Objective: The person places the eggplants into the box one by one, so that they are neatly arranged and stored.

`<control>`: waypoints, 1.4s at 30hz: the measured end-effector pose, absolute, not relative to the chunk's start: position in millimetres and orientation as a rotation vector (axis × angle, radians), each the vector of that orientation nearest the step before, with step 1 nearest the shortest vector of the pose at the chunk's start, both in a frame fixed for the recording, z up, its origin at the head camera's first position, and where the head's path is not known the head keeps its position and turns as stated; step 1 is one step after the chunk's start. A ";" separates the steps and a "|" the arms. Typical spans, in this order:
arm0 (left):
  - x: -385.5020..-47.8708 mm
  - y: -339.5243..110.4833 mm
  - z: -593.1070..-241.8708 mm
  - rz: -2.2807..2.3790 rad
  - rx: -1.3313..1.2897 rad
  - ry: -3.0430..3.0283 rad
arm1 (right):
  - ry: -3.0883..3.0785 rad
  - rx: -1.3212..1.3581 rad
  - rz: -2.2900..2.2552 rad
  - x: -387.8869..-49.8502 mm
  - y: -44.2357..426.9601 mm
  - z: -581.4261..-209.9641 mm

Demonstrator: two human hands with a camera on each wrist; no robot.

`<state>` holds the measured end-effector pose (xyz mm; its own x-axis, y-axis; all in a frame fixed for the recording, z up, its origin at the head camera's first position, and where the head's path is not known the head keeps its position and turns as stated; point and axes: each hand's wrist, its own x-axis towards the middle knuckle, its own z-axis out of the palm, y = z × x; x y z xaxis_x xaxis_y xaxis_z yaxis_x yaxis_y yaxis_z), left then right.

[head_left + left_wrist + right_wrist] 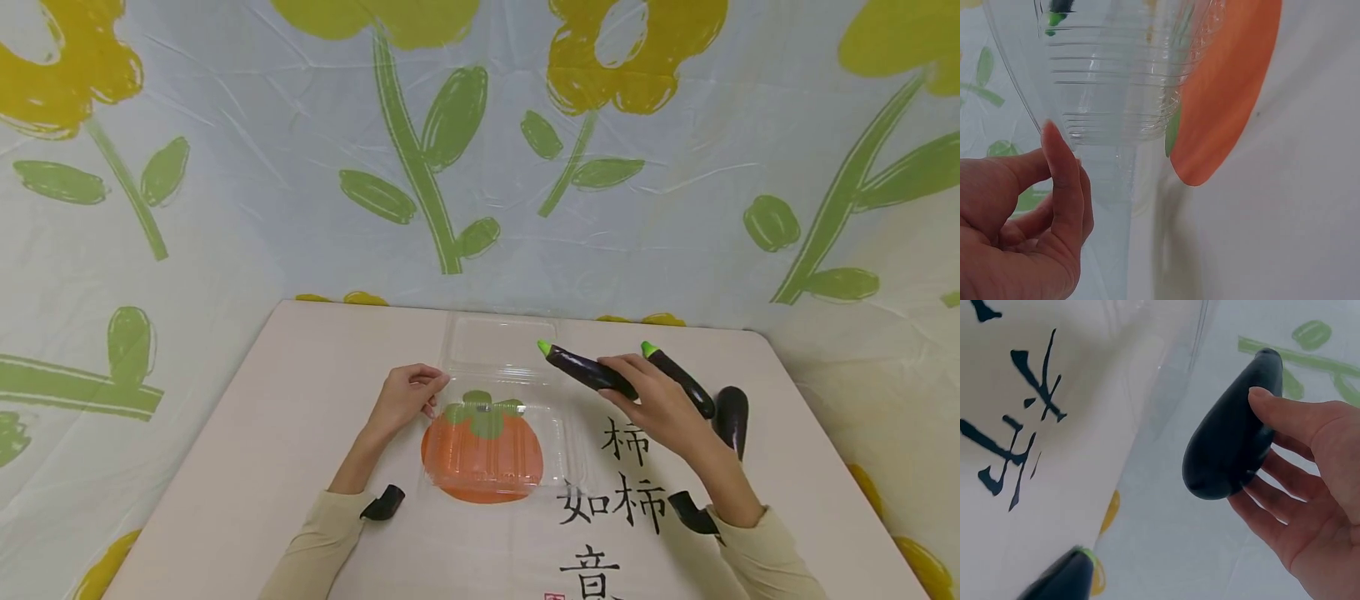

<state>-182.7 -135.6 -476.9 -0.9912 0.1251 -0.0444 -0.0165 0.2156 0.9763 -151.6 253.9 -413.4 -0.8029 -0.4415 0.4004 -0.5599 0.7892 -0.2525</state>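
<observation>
A clear plastic clamshell box (pixel 573 458) lies with its lid (pixel 502 342) opened back on the table. My left hand (pixel 405 396) is at the box's left side; in the left wrist view its thumb and forefinger pinch the clear rim (pixel 1072 140). Raised over the right of the box, a dark purple eggplant (pixel 588 369) with a green stem tip is held in my right hand (pixel 660 400). The right wrist view shows thumb and fingers around this eggplant (pixel 1229 437). Nothing lies inside the box.
A second eggplant (pixel 682 383) and a third (pixel 732 421) lie on the table right of my right hand. The pale tabletop (pixel 262 467) bears a printed orange persimmon (pixel 487 496) and black characters. Flower-printed cloth (pixel 300 167) hangs behind and at the sides.
</observation>
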 end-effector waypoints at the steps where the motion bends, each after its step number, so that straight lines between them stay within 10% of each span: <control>1: -182.7 -135.3 -476.8 1.894 0.101 2.357 | -2.661 0.775 0.519 -151.2 251.9 -412.8; 42: -183.9 -138.3 -477.1 1.894 0.119 2.317 | -2.587 1.218 0.398 -159.9 176.5 -428.4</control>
<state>-183.9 -138.3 -477.1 -0.9862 0.1533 -0.0624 -0.0306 0.2012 0.9791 -159.9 176.5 -428.4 -0.6176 -0.7091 0.3402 -0.7786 0.6123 -0.1371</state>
